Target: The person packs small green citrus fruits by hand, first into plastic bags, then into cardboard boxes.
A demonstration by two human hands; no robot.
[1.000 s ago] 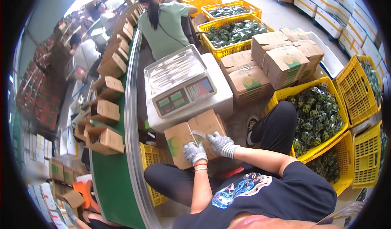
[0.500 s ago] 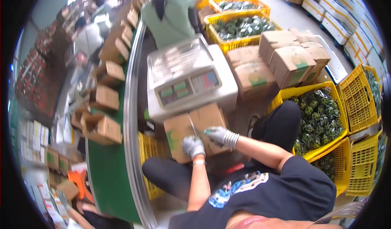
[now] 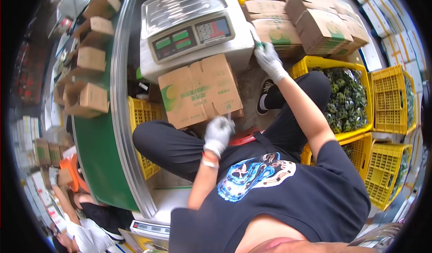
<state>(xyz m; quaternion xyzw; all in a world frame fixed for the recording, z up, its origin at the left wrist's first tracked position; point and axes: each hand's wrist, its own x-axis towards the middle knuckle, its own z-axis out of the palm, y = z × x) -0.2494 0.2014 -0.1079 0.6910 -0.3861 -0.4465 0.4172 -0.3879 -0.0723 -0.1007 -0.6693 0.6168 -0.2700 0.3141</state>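
Note:
My left hand (image 3: 219,135), in a grey-white glove, is closed at the near edge of a cardboard box (image 3: 198,91). A thin pale strip rises from its fingers, too small to name. The box lies in front of my lap, flaps folded together, with green print on top. My right hand (image 3: 269,60), also gloved, is raised beside the right side of the white stand (image 3: 243,50) under the scale (image 3: 191,26). Its fingers are drawn together around something pale with a green spot, which I cannot make out.
Stacked flat cartons (image 3: 321,28) stand beyond my right hand. A yellow crate (image 3: 292,68) of dark green wrapped produce is on the right, with more yellow crates (image 3: 391,100) beyond. The green conveyor (image 3: 101,154) on the left carries open boxes (image 3: 85,101). Another person (image 3: 83,230) is at lower left.
My right hand has left the box and moved up and right to the scale stand. My left hand has pulled back to the box's near edge. The view has tilted down.

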